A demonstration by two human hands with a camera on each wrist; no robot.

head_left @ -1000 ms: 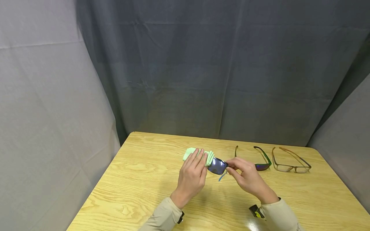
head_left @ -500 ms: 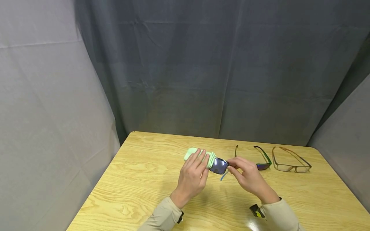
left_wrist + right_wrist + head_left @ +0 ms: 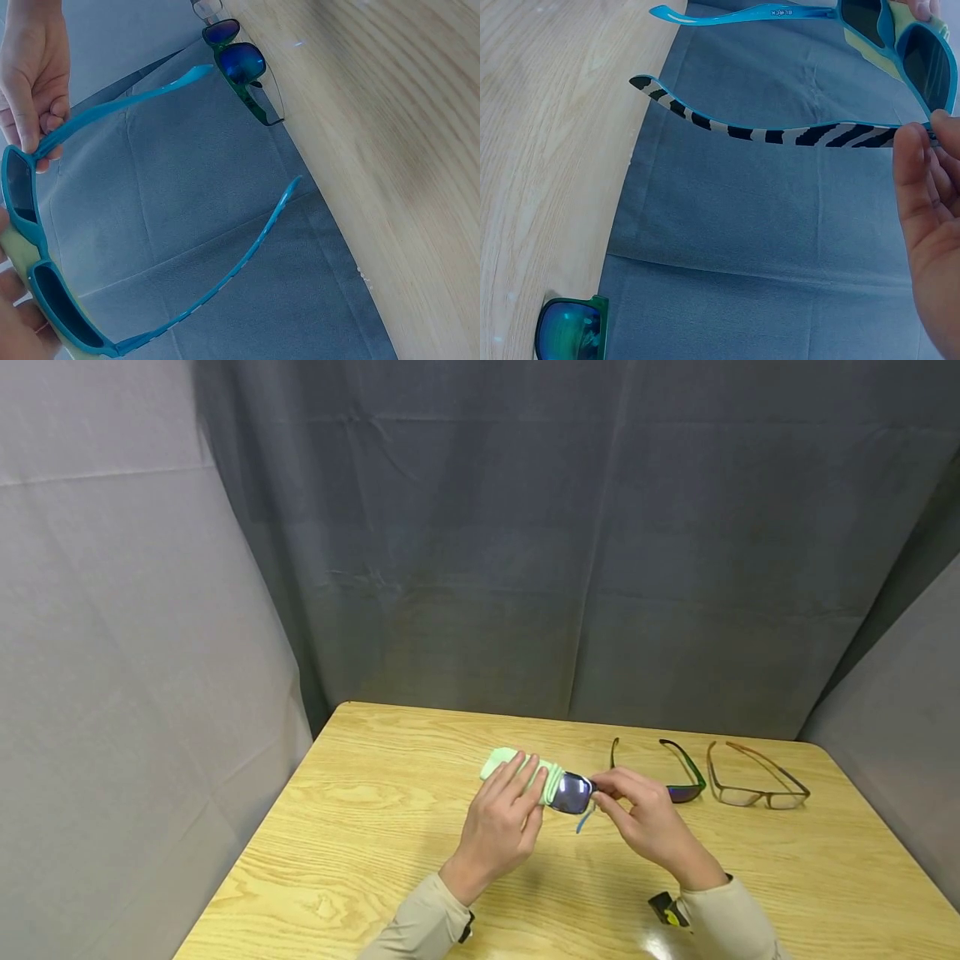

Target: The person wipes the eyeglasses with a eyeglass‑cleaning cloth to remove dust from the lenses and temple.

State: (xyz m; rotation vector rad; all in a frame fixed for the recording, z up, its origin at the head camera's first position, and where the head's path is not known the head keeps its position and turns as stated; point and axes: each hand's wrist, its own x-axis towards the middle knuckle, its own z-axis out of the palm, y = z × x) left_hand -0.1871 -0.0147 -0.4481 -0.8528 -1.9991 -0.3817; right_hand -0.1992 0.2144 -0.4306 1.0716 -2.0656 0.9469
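Note:
Blue-framed sunglasses [image 3: 572, 793] with dark lenses are held up above the table, temples unfolded. My right hand [image 3: 645, 818] pinches them at one hinge corner between thumb and fingers. A light green cloth [image 3: 497, 761] covers the other lens, and the fairly straight fingers of my left hand [image 3: 498, 822] press it there; the thumb is hidden. From the left wrist, the back of the blue frame [image 3: 43, 244] shows, with cloth and fingers behind it. In the right wrist view a zebra-striped temple [image 3: 765, 136] runs out from the pinching fingers.
Green-and-black sunglasses [image 3: 684, 793] with blue mirrored lenses lie behind my right hand, partly hidden. Right of them, clear glasses [image 3: 768, 798] with orange-brown temples rest unfolded. The wooden table [image 3: 337, 827] ends at a dark grey curtain [image 3: 465, 568]; pale curtains hang at both sides.
The cloth and the fingers of my left hand have slid slightly right and down along the sunglasses. The sunglasses have shifted a little right. My right hand keeps its pinch.

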